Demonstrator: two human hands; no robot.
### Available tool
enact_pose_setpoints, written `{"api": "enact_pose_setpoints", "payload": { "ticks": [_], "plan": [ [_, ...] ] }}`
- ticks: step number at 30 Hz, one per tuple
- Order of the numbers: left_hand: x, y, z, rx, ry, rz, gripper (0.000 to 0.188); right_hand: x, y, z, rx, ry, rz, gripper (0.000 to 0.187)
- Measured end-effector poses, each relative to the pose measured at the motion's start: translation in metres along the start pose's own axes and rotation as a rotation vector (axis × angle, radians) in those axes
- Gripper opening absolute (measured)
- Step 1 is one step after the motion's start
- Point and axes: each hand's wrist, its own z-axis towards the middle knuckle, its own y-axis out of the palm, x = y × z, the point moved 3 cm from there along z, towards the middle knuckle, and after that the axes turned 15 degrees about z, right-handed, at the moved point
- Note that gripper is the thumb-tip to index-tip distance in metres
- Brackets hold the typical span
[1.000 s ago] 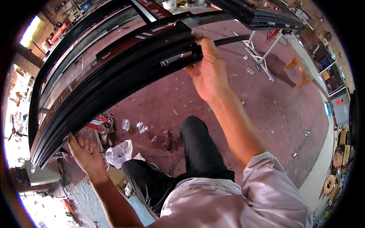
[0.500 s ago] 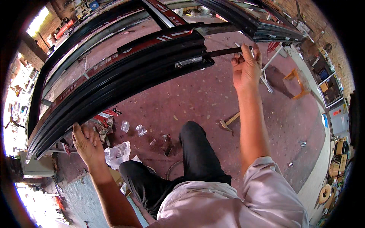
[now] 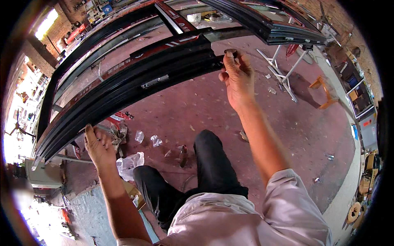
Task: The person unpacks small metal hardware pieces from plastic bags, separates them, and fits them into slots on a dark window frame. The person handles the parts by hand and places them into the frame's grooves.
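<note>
A long black metal frame [image 3: 123, 88], like a window or door frame with reddish printed film, crosses the upper left. My right hand [image 3: 238, 80] is closed at its right end, thumb and fingers pinching the tip of a dark thin strip [image 3: 220, 60]. Most of that strip lies within the frame's edge groove. Further left along the groove sits a silver metal fitting [image 3: 155, 81]. My left hand [image 3: 99, 147] grips the frame's lower edge near its left end, fingers curled and thumb against the edge.
Another black frame [image 3: 283, 33] rests on a white metal stand [image 3: 283, 76] at upper right. A small wooden stool [image 3: 324, 92] stands beyond it. Clear plastic bags [image 3: 130, 164] and scraps litter the reddish floor. A hammer head [image 3: 243, 135] shows beside my right forearm.
My right hand has moved left, pushing the dark strip into the frame's end. The silver fitting has slid left along the groove. My left hand remains at the lower edge.
</note>
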Motion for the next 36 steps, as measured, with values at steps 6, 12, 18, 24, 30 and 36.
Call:
{"api": "enact_pose_setpoints", "payload": {
  "ticks": [6, 12, 18, 24, 30, 36],
  "plan": [
    [0.002, 0.000, -0.004, -0.052, -0.077, -0.054, 0.028, 0.001, -0.002, -0.006, -0.002, -0.016, -0.141, 0.032],
    [-0.036, -0.016, -0.073, -0.258, -0.328, -0.320, 0.038, -0.006, -0.010, -0.040, -0.003, -0.007, -0.144, 0.041],
    [-0.089, -0.038, -0.149, -0.337, -0.588, -0.749, 0.036, 0.036, -0.003, -0.169, -0.193, 0.249, -0.523, 0.029],
    [-0.091, -0.037, -0.174, -0.364, -0.569, -0.834, 0.036, 0.047, 0.025, -0.266, -0.445, 0.427, -0.469, 0.014],
    [-0.091, -0.035, -0.188, -0.335, -0.579, -0.797, 0.043, 0.050, 0.057, -0.279, -0.787, 0.171, -0.721, 0.020],
    [-0.087, -0.028, -0.195, -0.445, -0.529, -0.772, 0.051, 0.058, 0.066, -0.277, -0.916, -0.032, -0.895, 0.031]
  ]
}}
